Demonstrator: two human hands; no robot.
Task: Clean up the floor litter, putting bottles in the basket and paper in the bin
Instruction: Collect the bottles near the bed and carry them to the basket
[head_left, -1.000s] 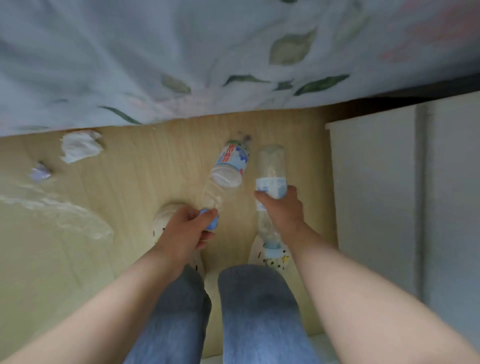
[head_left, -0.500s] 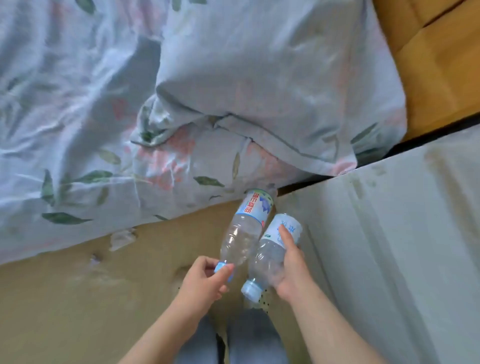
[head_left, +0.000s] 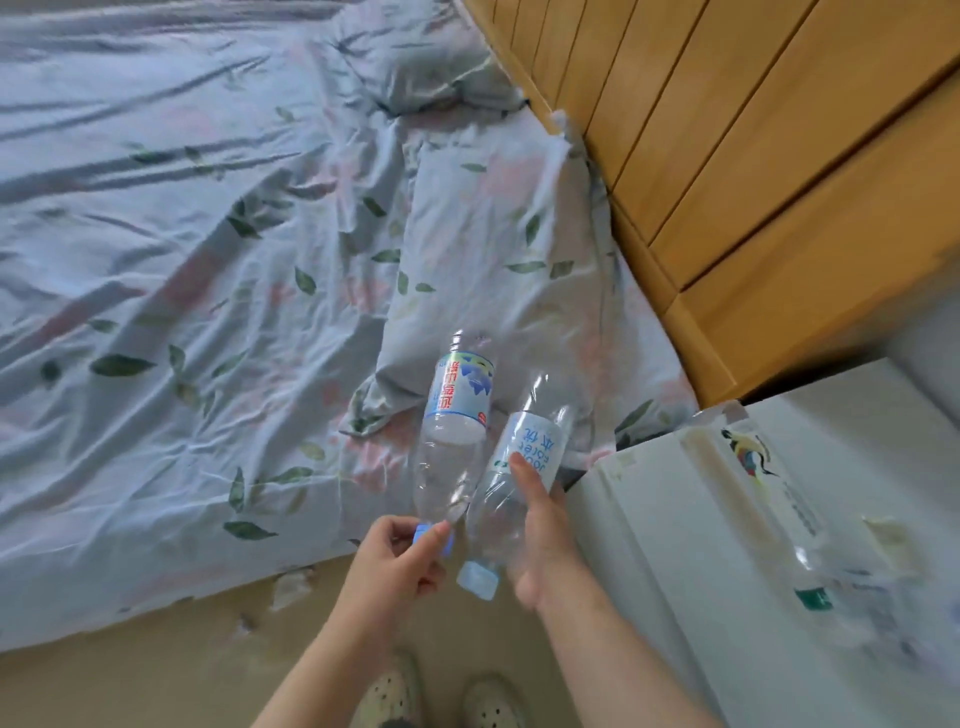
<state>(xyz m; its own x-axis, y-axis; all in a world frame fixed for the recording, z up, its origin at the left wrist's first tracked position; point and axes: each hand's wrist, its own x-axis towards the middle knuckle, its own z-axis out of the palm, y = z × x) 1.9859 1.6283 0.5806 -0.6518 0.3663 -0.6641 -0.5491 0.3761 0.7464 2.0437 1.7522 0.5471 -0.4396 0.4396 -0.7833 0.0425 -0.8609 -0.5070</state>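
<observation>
My left hand (head_left: 392, 564) pinches the blue cap of an empty clear bottle with a red-and-blue label (head_left: 453, 415), which points up and away over the bed's edge. My right hand (head_left: 545, 540) grips the body of a second clear bottle with a white label (head_left: 519, 478), its pale blue cap (head_left: 478, 579) pointing down. The two bottles are side by side. A crumpled white paper (head_left: 291, 587) and a smaller scrap (head_left: 244, 623) lie on the wooden floor by the bed. No basket or bin is in view.
A bed (head_left: 208, 260) with a leaf-print sheet fills the left and centre. A wooden headboard (head_left: 753, 156) stands at the upper right. A white cabinet top (head_left: 727, 545) at the right carries another clear bottle (head_left: 815, 566). My feet in pale shoes (head_left: 441, 701) stand on the floor.
Both bottles have been lifted from the floor and raised. The view has risen, so the bed top, headboard and cabinet top now show.
</observation>
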